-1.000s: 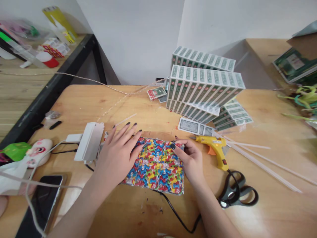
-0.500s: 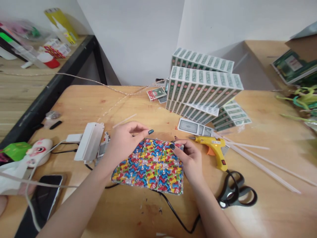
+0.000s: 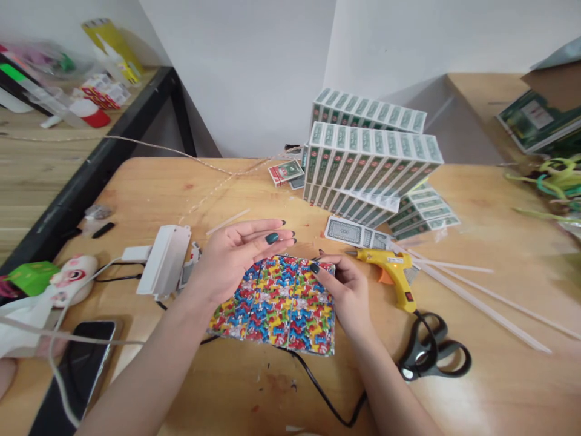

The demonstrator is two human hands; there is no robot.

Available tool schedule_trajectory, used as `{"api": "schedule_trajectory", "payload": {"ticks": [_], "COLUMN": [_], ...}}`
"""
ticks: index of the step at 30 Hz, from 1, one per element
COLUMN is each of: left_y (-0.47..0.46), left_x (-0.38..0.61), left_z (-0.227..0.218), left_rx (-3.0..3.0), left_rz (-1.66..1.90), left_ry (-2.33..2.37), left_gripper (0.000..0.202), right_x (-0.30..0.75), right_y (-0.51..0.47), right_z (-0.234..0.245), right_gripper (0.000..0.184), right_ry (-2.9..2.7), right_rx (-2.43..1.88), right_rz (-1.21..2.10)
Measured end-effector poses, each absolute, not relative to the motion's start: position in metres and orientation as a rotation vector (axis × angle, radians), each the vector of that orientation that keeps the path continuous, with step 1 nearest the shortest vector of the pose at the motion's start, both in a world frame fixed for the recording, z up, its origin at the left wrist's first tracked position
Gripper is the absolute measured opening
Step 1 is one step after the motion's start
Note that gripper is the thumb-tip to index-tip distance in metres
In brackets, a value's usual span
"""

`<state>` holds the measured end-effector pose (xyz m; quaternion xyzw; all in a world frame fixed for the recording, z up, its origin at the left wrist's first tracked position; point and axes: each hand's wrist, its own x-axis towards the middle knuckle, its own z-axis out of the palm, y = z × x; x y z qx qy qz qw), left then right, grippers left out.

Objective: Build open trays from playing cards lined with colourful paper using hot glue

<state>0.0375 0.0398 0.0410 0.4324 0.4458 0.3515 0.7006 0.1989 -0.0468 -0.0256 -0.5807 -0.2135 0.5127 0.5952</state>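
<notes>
A panel of joined playing cards, its backs covered in a busy red, blue, yellow and green pattern, is held above the table. My right hand grips its upper right corner, thumb on the patterned face and the other fingers behind. Over the panel's upper left part is my left hand, fingers stretched out with nothing in them; it hides that corner. Just right of my right hand lies a yellow hot glue gun, its nozzle pointing left. Grey-backed cards lie behind the nozzle.
Green-and-white card boxes stand stacked at the back. Black scissors and clear glue sticks lie to the right. On the left are a white power box, a phone and a white cord. A black cable runs under the panel.
My left hand has opened its fingers, from a thumb-and-finger pinch to stretched out, and shifted slightly right. My right hand and the card panel have barely moved.
</notes>
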Motion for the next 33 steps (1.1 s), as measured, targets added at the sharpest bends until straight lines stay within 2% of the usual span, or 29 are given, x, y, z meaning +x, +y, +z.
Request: {"api": "schedule_trajectory", "payload": {"ticks": [13,33], "left_y": [0.034,0.029], "left_x": [0.041,0.047], "left_z": [0.038,0.045], "left_rx": [1.320,1.332], "left_rz": [0.820,0.709], "left_ry": [1.139,1.109], "left_gripper": [0.011,0.034], "right_x": [0.199,0.198], "right_y": [-0.047,-0.047], "right_z": [-0.025,-0.026], "right_gripper": [0.026,0.022], "right_ry": [-0.489,-0.528], "right_rx": [-1.343,-1.357], "right_rz": [1.200,1.159]}}
